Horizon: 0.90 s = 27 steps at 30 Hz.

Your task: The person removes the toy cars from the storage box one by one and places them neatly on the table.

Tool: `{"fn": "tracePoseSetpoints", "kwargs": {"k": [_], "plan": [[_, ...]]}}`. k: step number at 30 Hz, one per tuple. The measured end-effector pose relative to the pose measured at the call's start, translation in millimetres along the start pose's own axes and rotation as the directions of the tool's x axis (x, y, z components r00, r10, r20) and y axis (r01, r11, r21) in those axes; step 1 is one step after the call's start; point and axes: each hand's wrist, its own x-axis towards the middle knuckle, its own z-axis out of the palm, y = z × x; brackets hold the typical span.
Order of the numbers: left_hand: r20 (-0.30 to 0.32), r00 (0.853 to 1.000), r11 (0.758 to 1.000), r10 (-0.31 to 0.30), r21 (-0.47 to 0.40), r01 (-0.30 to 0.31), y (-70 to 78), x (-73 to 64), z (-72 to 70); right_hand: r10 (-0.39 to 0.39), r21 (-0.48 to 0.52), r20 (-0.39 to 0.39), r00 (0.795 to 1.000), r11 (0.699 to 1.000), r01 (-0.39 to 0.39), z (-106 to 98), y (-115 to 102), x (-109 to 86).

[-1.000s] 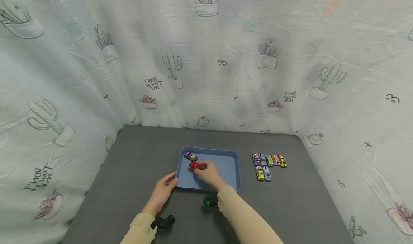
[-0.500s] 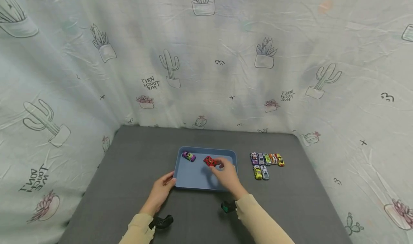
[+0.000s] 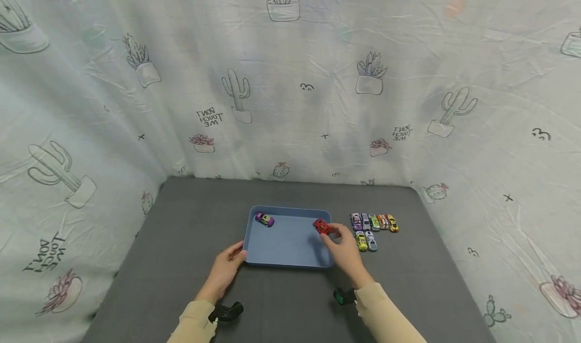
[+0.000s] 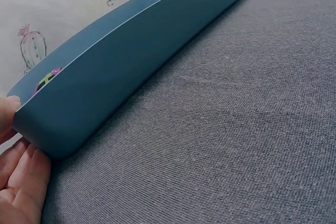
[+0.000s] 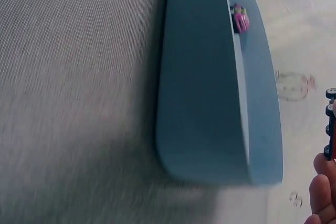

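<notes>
My right hand (image 3: 345,249) pinches a red toy car (image 3: 322,226) with black markings, raised over the right side of a shallow blue tray (image 3: 286,242). In the right wrist view the wheels of the red toy car (image 5: 329,124) show at the right edge, beside the fingertips. At the tray's near left corner, my left hand (image 3: 224,270) holds the wall, thumb (image 4: 7,111) at the rim and fingers (image 4: 29,182) against the outside. A purple and green toy car (image 3: 265,219) lies in the tray's far left corner.
Right of the tray, several toy cars (image 3: 374,222) stand side by side in a row, with a yellow car (image 3: 361,241) and a silver car (image 3: 371,241) in front of them. A cactus-print curtain (image 3: 290,106) borders the grey table (image 3: 204,212).
My right hand has lifted the red toy car from near the purple one and carried it rightward across the tray. The left hand stays at the tray's corner.
</notes>
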Motion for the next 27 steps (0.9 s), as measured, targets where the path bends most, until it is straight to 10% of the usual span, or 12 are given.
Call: {"fn": "tracePoseSetpoints", "kwargs": {"k": [27], "plan": [[0.036, 0.999, 1.0, -0.018, 0.01, 0.018, 1.8, -0.3, -2.4, 0.124, 0.013, -0.279, 0.952, 0.992, -0.126, -69.3, 69.9, -2.8]]}}
